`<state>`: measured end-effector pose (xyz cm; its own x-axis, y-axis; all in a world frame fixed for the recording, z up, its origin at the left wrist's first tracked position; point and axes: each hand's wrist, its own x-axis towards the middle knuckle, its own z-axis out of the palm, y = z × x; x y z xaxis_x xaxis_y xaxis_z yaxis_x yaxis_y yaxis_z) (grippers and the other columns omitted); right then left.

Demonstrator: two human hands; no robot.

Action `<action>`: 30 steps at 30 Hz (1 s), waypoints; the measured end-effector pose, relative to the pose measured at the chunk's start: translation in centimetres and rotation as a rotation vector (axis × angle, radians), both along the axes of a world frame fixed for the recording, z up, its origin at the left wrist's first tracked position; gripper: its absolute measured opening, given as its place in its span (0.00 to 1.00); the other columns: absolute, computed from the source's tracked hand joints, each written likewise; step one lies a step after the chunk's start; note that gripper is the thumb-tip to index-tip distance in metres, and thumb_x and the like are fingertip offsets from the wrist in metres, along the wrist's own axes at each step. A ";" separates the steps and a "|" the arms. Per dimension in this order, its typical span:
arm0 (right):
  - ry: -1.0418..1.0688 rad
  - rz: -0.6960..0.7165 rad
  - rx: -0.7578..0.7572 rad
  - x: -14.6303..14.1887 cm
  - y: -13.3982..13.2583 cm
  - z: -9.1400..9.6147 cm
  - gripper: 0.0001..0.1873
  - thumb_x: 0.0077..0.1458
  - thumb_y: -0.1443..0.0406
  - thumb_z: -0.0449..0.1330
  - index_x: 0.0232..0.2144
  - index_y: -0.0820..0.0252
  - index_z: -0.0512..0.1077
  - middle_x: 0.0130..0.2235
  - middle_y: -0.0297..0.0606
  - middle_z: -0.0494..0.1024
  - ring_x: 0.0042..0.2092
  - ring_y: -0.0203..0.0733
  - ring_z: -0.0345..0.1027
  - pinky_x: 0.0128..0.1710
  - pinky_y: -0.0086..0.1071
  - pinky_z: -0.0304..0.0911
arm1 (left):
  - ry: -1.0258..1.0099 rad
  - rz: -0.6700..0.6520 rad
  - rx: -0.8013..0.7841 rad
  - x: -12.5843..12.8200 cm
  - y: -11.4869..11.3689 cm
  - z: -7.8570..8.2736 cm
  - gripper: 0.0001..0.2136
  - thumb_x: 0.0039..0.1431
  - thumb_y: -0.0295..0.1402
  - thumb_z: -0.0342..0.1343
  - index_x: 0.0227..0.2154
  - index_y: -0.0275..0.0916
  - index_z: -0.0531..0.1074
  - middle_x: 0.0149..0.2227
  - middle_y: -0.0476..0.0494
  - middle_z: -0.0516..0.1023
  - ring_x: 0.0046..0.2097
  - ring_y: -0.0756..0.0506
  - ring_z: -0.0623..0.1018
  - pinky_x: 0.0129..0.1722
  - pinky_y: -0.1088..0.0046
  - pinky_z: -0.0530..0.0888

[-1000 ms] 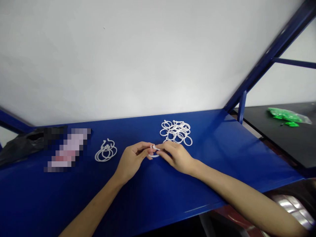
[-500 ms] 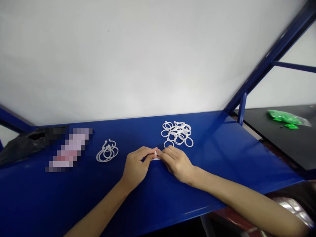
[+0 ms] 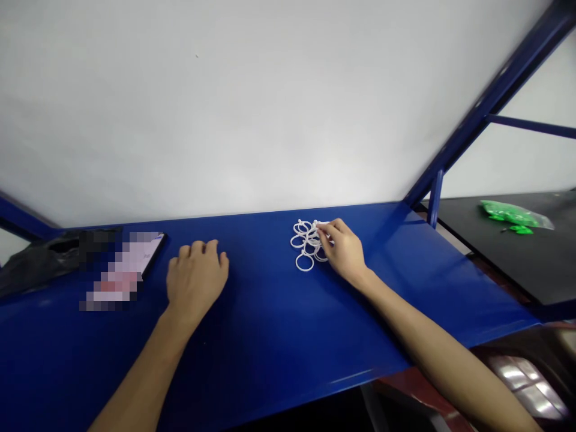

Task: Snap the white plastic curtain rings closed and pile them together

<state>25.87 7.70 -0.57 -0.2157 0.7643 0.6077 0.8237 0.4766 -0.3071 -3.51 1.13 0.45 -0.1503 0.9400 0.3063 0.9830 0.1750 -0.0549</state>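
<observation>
Over the left part of the blue table, my left hand (image 3: pixel 195 282) is palm down with its fingers apart, beside a phone-like object (image 3: pixel 130 264). It covers the spot where a small group of white loops lay, and those loops are hidden now. My right hand (image 3: pixel 344 249) is at the pile of thin white plastic rings (image 3: pixel 305 261), each with a small knob on it. Thumb and index finger pinch together at the top of the pile on a white ring (image 3: pixel 320 225). The hand hides the right side of the pile.
The blue tabletop (image 3: pixel 265 336) ends at a white wall (image 3: pixel 252 120). A black plastic bag (image 3: pixel 31 264) lies at far left. Blue frame bars (image 3: pixel 435 198) rise at the right. Beyond them, a black table (image 3: pixel 531 264) holds a clear bag of green pieces (image 3: pixel 513 213).
My hands have parted from the white piece they pinched together at the middle. The left moved left over the group of loops; the right moved up and right to the ring pile.
</observation>
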 end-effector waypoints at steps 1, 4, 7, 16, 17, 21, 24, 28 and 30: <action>0.014 -0.032 -0.034 0.6 0.6 0.0 0.12 0.67 0.63 0.55 0.47 0.58 0.76 0.39 0.40 0.78 0.37 0.42 0.72 0.36 0.34 0.67 | 0.034 0.039 -0.037 -0.7 0.0 0.0 0.22 0.66 0.36 0.42 0.54 0.29 0.72 0.48 0.25 0.77 0.50 0.27 0.74 0.43 0.49 0.73; 0.022 -0.084 -0.115 2.0 1.8 -0.2 0.11 0.64 0.64 0.57 0.47 0.59 0.75 0.37 0.39 0.79 0.38 0.45 0.72 0.41 0.37 0.67 | 0.037 0.064 -0.126 -2.0 0.2 -0.1 0.21 0.65 0.32 0.41 0.54 0.31 0.72 0.47 0.26 0.78 0.50 0.27 0.74 0.43 0.50 0.72; 0.018 -0.117 -0.129 2.3 2.3 -0.4 0.11 0.64 0.62 0.57 0.45 0.58 0.75 0.38 0.40 0.79 0.43 0.48 0.71 0.42 0.38 0.67 | 0.007 0.036 -0.149 -2.5 0.4 -0.5 0.21 0.64 0.31 0.42 0.54 0.33 0.72 0.46 0.28 0.79 0.51 0.28 0.74 0.44 0.50 0.71; -0.017 -0.088 0.034 1.2 0.9 0.5 0.14 0.66 0.59 0.54 0.48 0.58 0.75 0.41 0.43 0.77 0.45 0.49 0.69 0.40 0.39 0.68 | -0.317 -0.027 -0.029 -1.9 0.9 0.2 0.16 0.61 0.37 0.48 0.47 0.42 0.76 0.40 0.39 0.84 0.48 0.31 0.76 0.46 0.52 0.70; -0.020 -0.056 0.050 0.9 0.5 0.6 0.14 0.67 0.60 0.54 0.48 0.58 0.75 0.41 0.44 0.77 0.45 0.49 0.68 0.41 0.39 0.69 | -0.400 -0.034 -0.010 -1.8 0.9 0.4 0.16 0.60 0.38 0.49 0.45 0.43 0.76 0.39 0.41 0.84 0.46 0.33 0.77 0.46 0.54 0.71; -0.044 0.129 0.073 -0.4 -1.2 0.8 0.13 0.67 0.62 0.54 0.48 0.60 0.74 0.42 0.44 0.77 0.45 0.48 0.68 0.46 0.42 0.69 | -0.776 -0.087 0.036 -1.2 0.7 0.9 0.14 0.56 0.43 0.54 0.42 0.46 0.76 0.38 0.48 0.84 0.38 0.43 0.80 0.41 0.67 0.74; -0.061 0.280 0.053 -1.5 -2.6 0.7 0.13 0.67 0.63 0.54 0.49 0.61 0.74 0.42 0.44 0.77 0.44 0.47 0.69 0.45 0.41 0.69 | -0.844 -0.140 0.024 -0.8 0.6 0.8 0.13 0.57 0.44 0.55 0.42 0.45 0.76 0.39 0.48 0.84 0.39 0.44 0.81 0.39 0.69 0.74; -0.105 0.426 0.010 -2.4 -3.8 0.5 0.13 0.68 0.63 0.53 0.49 0.61 0.74 0.42 0.45 0.77 0.42 0.46 0.68 0.43 0.41 0.70 | -0.644 -0.228 0.045 -0.5 0.5 0.2 0.12 0.60 0.36 0.51 0.42 0.43 0.76 0.39 0.45 0.83 0.41 0.42 0.79 0.45 0.64 0.74; -0.123 0.458 -0.011 -2.5 -4.0 0.5 0.13 0.68 0.63 0.53 0.49 0.61 0.74 0.42 0.45 0.77 0.41 0.45 0.68 0.43 0.41 0.70 | -0.527 -0.299 0.028 -0.5 0.5 -0.1 0.14 0.60 0.30 0.47 0.43 0.42 0.77 0.42 0.44 0.82 0.45 0.41 0.77 0.48 0.61 0.72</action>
